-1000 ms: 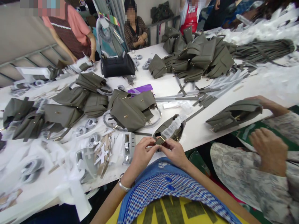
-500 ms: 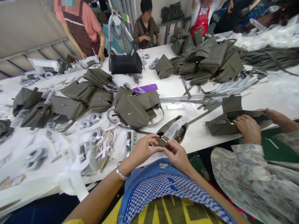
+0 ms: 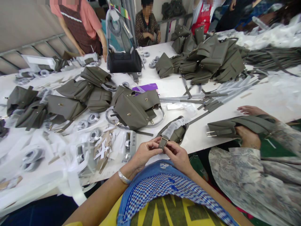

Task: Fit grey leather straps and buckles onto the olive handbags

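Note:
Between my two hands is an olive-grey leather strap end [image 3: 162, 144] with a gold buckle. My left hand [image 3: 146, 152] pinches it from the left, thumb below and fingers above. On the other side, my right hand [image 3: 178, 154] is closed on the buckle's edge with thumb and fingertips. Just beyond my fingers lies an olive handbag [image 3: 177, 135] on its side at the table edge. Clear plastic wrap [image 3: 172, 128] runs along its strap, up to the buckle. My fingertips partly cover the buckle.
Olive handbags [image 3: 131, 110] lie ahead and left, with a larger pile [image 3: 207, 59] at the back. A tape dispenser [image 3: 129, 146] stands left of my hands. To the right, a co-worker's hands handle another olive bag [image 3: 244, 125]. A black handbag [image 3: 124, 61] stands farther back.
The strap end now hangs below the buckle between my fingers, more of it showing. My hands stay in nearly the same place. The co-worker's bag has been turned over and its flap lowered.

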A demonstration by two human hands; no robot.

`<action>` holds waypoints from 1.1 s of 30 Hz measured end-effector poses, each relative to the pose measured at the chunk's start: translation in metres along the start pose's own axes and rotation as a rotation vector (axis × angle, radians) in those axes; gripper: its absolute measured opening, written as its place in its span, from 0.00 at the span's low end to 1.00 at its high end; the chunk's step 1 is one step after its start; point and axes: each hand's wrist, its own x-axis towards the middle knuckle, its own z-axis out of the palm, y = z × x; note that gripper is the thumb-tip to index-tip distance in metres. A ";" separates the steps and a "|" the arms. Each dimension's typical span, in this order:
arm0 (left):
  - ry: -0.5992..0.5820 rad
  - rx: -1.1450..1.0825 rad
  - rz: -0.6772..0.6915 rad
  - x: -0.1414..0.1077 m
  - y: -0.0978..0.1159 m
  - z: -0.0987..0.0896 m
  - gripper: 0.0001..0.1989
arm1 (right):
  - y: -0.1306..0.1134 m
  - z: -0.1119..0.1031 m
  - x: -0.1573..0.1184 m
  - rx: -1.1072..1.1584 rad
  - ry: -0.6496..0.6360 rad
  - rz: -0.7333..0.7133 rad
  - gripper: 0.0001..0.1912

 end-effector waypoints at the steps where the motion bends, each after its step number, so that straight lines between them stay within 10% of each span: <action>1: 0.000 0.023 0.003 0.000 0.000 -0.001 0.05 | 0.000 0.000 0.000 0.013 -0.014 0.020 0.13; 18: 0.138 0.335 0.185 0.009 0.001 0.006 0.05 | -0.006 -0.013 0.021 0.074 -0.130 0.177 0.14; 33: 0.068 -0.106 -0.073 0.003 0.000 0.008 0.08 | -0.001 -0.004 0.014 -0.110 0.024 0.036 0.12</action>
